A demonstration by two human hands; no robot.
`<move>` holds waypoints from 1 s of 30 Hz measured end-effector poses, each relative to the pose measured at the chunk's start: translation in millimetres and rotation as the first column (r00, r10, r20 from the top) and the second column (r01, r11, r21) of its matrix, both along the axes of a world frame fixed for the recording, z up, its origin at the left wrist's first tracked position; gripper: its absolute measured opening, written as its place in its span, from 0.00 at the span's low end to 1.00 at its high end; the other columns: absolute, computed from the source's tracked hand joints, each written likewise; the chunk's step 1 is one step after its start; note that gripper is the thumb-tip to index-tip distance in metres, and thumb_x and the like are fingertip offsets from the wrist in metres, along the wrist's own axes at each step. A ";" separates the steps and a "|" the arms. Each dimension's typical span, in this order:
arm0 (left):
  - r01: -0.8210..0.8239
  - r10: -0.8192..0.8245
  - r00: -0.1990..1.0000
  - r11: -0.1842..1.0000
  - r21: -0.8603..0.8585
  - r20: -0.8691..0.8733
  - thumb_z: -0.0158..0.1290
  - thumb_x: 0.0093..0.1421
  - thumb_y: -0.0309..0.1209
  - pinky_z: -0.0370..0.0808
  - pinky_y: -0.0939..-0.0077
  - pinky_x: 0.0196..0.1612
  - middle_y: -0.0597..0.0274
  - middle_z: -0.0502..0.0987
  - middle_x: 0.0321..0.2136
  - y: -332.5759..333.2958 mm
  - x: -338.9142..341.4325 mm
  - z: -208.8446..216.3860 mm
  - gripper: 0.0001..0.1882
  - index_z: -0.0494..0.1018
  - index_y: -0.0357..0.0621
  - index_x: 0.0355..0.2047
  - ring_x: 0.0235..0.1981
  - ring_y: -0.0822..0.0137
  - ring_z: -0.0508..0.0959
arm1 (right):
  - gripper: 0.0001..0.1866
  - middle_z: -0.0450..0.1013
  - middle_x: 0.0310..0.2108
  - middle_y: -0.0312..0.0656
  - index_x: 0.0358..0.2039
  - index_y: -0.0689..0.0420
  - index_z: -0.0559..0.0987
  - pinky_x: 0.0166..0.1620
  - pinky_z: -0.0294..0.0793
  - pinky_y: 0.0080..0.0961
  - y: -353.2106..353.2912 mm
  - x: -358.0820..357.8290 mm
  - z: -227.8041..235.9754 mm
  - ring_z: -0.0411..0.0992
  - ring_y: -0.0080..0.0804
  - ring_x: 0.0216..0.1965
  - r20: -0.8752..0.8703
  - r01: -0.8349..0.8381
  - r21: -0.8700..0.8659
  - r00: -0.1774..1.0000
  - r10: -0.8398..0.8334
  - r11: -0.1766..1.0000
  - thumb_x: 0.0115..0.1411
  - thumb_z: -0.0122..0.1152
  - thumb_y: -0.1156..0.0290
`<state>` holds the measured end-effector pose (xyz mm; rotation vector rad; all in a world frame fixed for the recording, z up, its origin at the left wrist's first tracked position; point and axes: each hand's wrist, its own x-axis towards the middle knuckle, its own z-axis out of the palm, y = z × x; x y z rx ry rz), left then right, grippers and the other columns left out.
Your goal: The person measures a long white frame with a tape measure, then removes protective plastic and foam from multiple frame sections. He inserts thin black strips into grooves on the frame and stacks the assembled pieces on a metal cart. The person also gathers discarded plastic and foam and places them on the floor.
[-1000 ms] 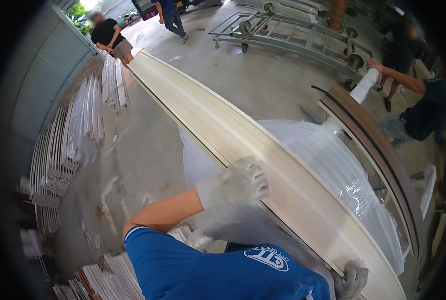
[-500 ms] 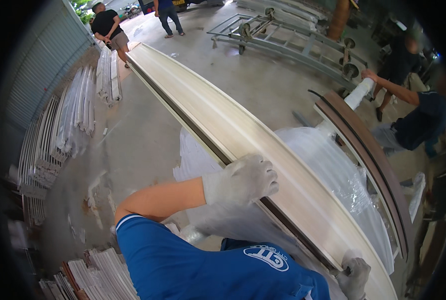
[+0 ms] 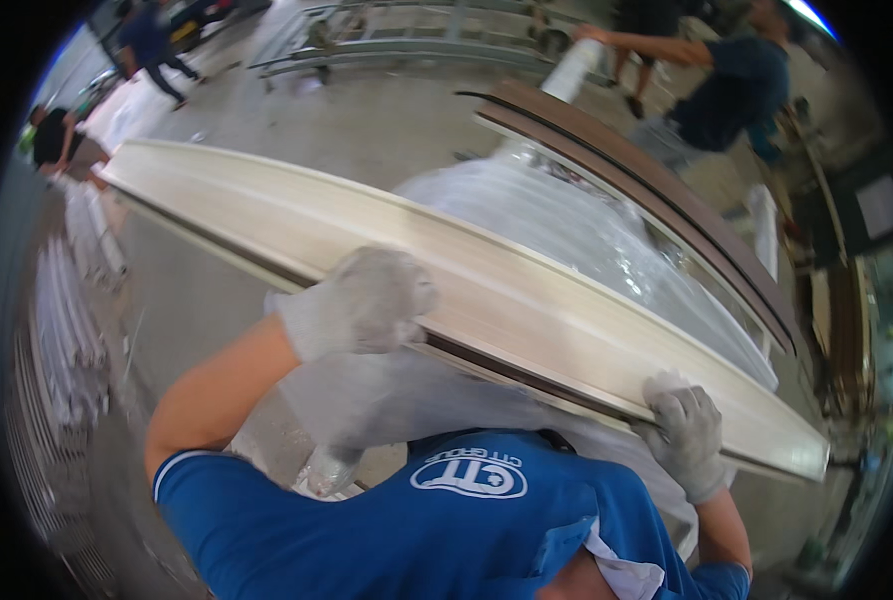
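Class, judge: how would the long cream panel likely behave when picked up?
The cream panel is probably stiff, given its raised far rim. Being so long, it may swing or tip, with left hand and right hand at one edge. Its smooth-looking face could slip.

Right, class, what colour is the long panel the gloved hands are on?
The panel is pale cream, shown best in the head view.

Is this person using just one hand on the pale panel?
No, the gloved left hand and right hand both grip the near edge of the panel.
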<state>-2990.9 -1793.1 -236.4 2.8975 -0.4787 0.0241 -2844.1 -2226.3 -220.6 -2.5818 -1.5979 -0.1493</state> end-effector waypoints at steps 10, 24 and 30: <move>-0.023 0.023 0.918 1.000 -0.004 0.395 0.67 0.43 0.40 0.73 0.56 0.42 0.58 0.73 0.28 11.2 2.6 48.8 0.18 0.74 0.44 0.29 0.34 0.52 0.75 | 0.28 0.74 0.36 0.37 0.42 0.50 0.78 0.35 0.76 0.36 7.4 7.3 -5.5 0.75 0.38 0.36 0.104 -0.039 -0.058 0.994 0.045 0.998 0.39 0.78 0.59; 0.104 -0.238 0.879 0.941 0.321 0.414 0.64 0.44 0.34 0.68 0.52 0.33 0.50 0.69 0.29 24.0 -3.1 -38.0 0.21 0.68 0.42 0.36 0.29 0.47 0.70 | 0.07 0.74 0.29 0.42 0.32 0.56 0.75 0.35 0.81 0.31 24.1 11.6 0.8 0.78 0.37 0.31 -0.044 0.092 -0.296 0.993 -0.109 0.951 0.55 0.62 0.69; -0.053 0.136 0.974 0.913 0.404 -0.180 0.68 0.53 0.44 0.71 0.48 0.59 0.42 0.76 0.49 12.7 -3.5 -11.5 0.31 0.73 0.42 0.52 0.53 0.42 0.74 | 0.07 0.76 0.33 0.41 0.33 0.55 0.77 0.38 0.81 0.31 10.6 -0.6 -8.4 0.78 0.36 0.38 0.122 0.073 -0.051 0.990 -0.067 0.996 0.53 0.62 0.71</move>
